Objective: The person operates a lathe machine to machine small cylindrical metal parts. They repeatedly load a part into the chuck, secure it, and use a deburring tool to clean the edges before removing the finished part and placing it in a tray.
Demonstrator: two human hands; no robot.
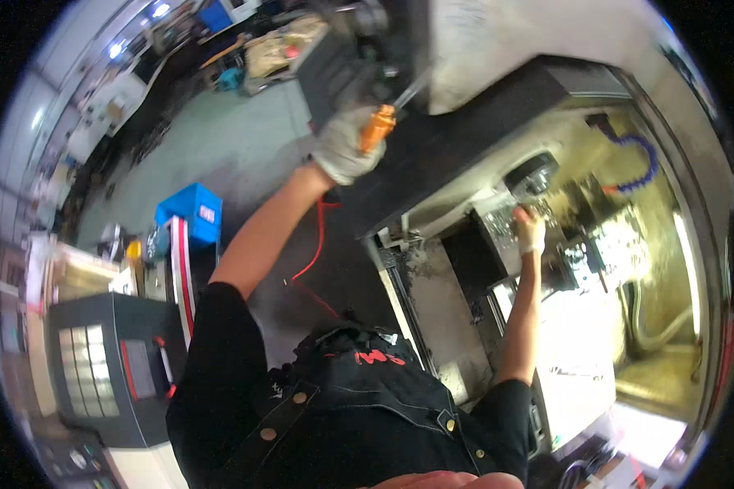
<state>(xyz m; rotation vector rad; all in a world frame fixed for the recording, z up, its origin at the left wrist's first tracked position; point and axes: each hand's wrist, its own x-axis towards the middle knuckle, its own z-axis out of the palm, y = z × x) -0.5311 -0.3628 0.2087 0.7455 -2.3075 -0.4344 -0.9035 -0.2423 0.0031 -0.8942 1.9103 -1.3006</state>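
My left hand (344, 151), in a pale work glove, is raised at upper middle. Its fingers are wrapped round an orange tool (378, 128) with a slim metal nozzle pointing up and right; it looks like an air blow gun, slightly blurred. A thin red hose (320, 236) hangs below that hand. My right hand (531, 231) reaches into the lit machine bay, partly covered by a white glove. It is just below a dark round chuck (532, 174), over a metal block (498, 235). Its fingers are small and glare-washed, so their grip is unclear.
A blue segmented coolant hose (649, 156) curves at the bay's upper right. Dark machine housing (465, 138) stands between my arms. Metal chips lie on the slideway (432, 285). At left are a blue bin (196, 210) and a dark cabinet (110, 367).
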